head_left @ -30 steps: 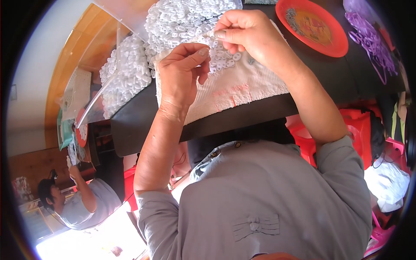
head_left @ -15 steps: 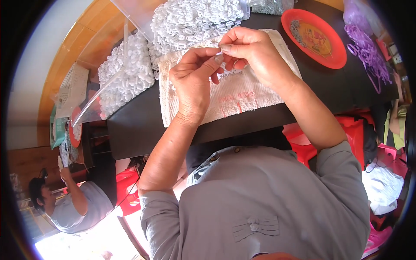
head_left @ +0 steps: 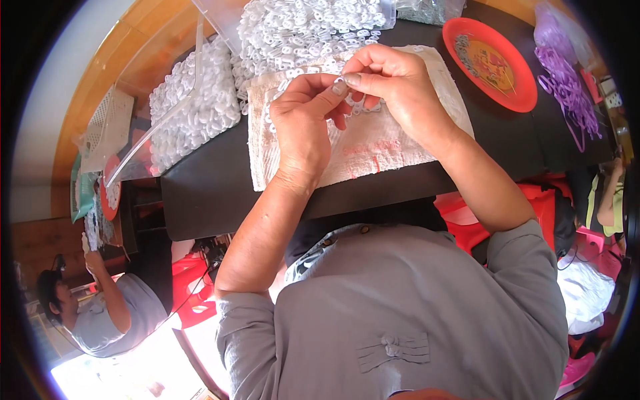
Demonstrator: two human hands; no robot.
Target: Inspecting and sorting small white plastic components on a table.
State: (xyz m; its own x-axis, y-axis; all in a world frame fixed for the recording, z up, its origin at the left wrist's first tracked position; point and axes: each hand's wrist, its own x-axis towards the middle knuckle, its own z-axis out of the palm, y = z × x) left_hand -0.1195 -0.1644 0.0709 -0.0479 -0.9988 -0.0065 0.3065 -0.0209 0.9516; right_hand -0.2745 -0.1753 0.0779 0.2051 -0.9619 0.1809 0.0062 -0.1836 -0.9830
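Note:
My left hand and my right hand meet fingertip to fingertip above a cream towel. Thumb and forefinger are pinched on each side. Between them shows a tiny bit of a small white plastic piece, mostly hidden by the fingers. Behind and under the hands, several small white oval pieces with holes lie on the towel. Beyond the towel spreads a large heap of the same white pieces.
At the left, a clear plastic bin holds more white pieces. A red plate with small metal bits lies at the far right, beside purple cord. The dark table ends before my body. Another person appears at lower left.
The view has shifted slightly. Both hands keep pinching together at nearly the same spot, and the white piece now shows a little differently between the fingertips.

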